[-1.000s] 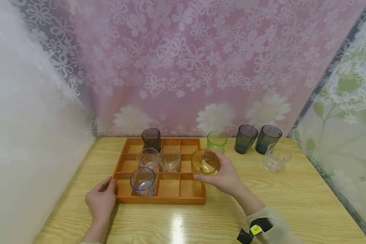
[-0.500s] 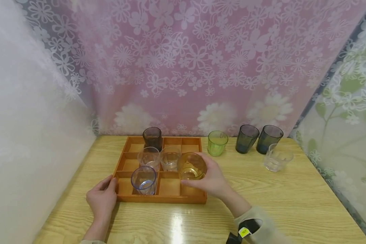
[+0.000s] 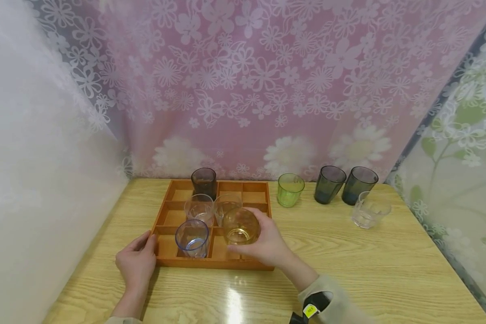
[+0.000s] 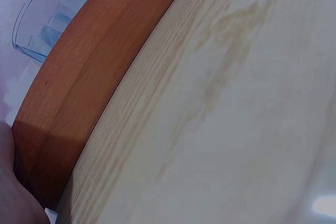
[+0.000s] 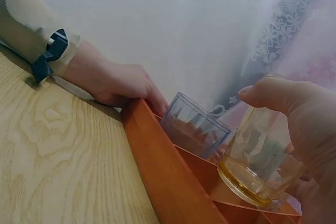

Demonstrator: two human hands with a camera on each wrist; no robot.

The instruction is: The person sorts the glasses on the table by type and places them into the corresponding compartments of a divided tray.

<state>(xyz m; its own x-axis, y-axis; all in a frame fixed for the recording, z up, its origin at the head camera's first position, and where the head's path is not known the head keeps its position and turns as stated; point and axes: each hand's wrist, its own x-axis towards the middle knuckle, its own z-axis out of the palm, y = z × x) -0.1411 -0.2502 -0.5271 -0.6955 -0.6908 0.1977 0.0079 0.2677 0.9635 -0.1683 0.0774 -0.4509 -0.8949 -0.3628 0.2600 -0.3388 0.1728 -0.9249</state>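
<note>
My right hand grips an amber drinking glass by its side, above the front middle of a compartmented wooden tray. In the right wrist view the amber glass is tilted, its base over the dividers. My left hand holds the tray's left side near the front corner, thumb and fingers at the rim. A blue-rimmed clear glass stands in the front row beside the amber one. Two clear glasses, a left one and a right one, stand in the middle row, the right one partly hidden.
A dark glass stands in the tray's back row. Right of the tray, on the wooden table, are a green glass, two dark grey glasses and a clear glass. A floral curtain hangs behind.
My right hand has carried the amber glass leftward and a little toward me, from the tray's right side to above its front middle. The left hand has stayed at the tray's edge.
</note>
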